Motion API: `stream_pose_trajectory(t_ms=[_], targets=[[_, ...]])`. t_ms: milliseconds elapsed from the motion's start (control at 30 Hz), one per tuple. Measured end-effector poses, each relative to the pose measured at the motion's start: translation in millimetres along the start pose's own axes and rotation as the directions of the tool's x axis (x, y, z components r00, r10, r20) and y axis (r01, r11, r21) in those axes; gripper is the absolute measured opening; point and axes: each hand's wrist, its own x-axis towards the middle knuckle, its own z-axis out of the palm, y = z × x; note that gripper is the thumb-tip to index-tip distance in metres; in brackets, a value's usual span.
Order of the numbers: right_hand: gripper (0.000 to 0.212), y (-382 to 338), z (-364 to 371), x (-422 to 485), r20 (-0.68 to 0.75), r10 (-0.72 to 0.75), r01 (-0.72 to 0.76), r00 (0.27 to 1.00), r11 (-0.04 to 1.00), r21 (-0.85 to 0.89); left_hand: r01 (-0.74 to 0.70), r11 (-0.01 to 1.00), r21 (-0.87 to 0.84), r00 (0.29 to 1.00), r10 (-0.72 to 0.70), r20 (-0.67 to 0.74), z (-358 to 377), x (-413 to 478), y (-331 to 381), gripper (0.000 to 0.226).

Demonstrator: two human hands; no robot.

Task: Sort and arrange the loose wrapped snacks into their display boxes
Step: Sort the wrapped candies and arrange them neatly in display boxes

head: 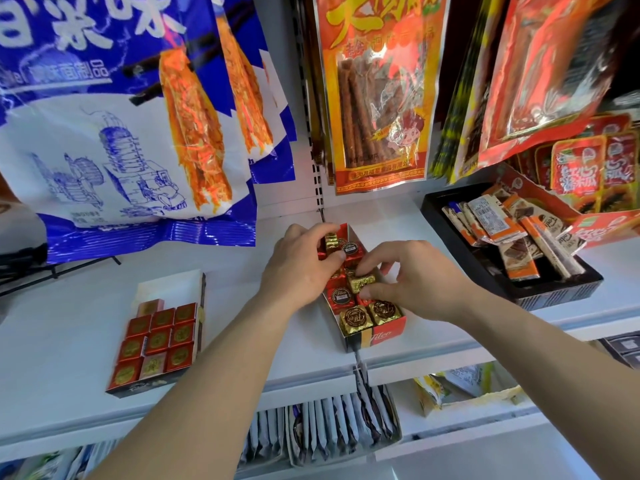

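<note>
A narrow red display box (388,332) stands on the white shelf (242,327), holding gold and red foil-wrapped chocolates. My left hand (299,268) reaches into its far end, with the fingers curled on a gold chocolate (331,241) beside a red one (350,249). My right hand (415,280) pinches another gold-wrapped chocolate (361,282) in the middle of the box. Two gold chocolates (370,315) sit at the box's near end. A second box (157,336) to the left holds neat rows of red square chocolates.
A black tray (554,289) of orange and white bars sits at the right, with a red box of packets (588,174) behind it. Large snack bags (138,116) hang above the shelf. White packets (339,427) fill the shelf below.
</note>
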Motion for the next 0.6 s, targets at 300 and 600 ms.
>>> stream_pose_trajectory(t_ms=[300, 600], targets=[[0.027, -4.2, -2.0, 3.1, 0.043, 0.021, -0.025, 0.999, 0.995, 0.094, -0.048, 0.99, -0.136, 0.986, 0.025, -0.164, -2.0, -4.5, 1.9, 0.019], [0.016, -23.1, -10.4, -12.9, -0.141, 0.108, -0.039, 0.984, 0.906, 0.421, 0.053, 0.775, -0.629, 0.994, -0.099, -0.039, -32.6, -35.3, 3.7, 0.021]])
